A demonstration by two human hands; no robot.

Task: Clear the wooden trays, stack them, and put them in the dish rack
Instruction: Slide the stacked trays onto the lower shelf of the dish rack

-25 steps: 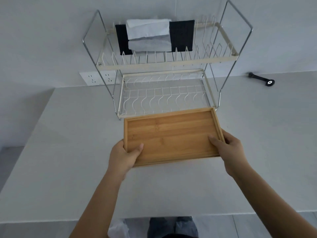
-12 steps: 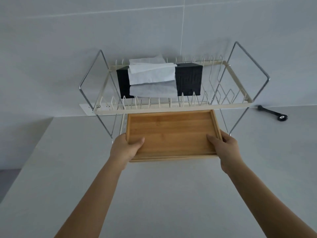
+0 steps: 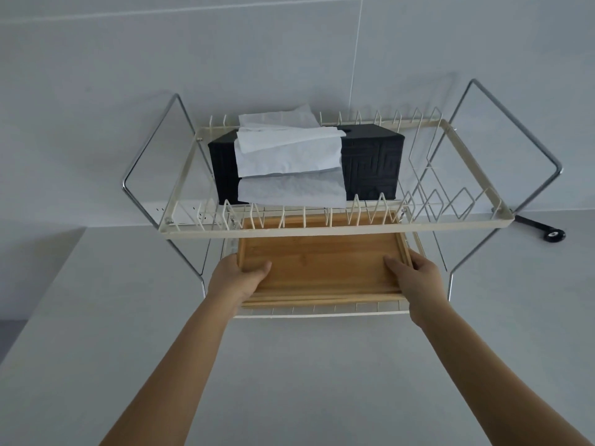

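Observation:
A stack of wooden trays [image 3: 325, 268] lies flat over the lower shelf of the two-tier dish rack [image 3: 325, 231], its far half under the upper shelf. My left hand [image 3: 236, 280] grips the stack's near left corner, thumb inside the top tray. At the near right corner my right hand [image 3: 415, 280] holds on the same way. Layered edges of the stack show along its near side, just above the lower shelf's front bar [image 3: 322, 315].
A black tissue box [image 3: 367, 162] with white tissues draped over it sits on the rack's upper shelf. The rack stands on a grey countertop [image 3: 289, 365] against a tiled wall. A small black tool [image 3: 544, 228] lies on the counter at the right.
Both hands have carried the trays forward from in front of the rack into its lower shelf. The view has tilted up and moved closer to the rack.

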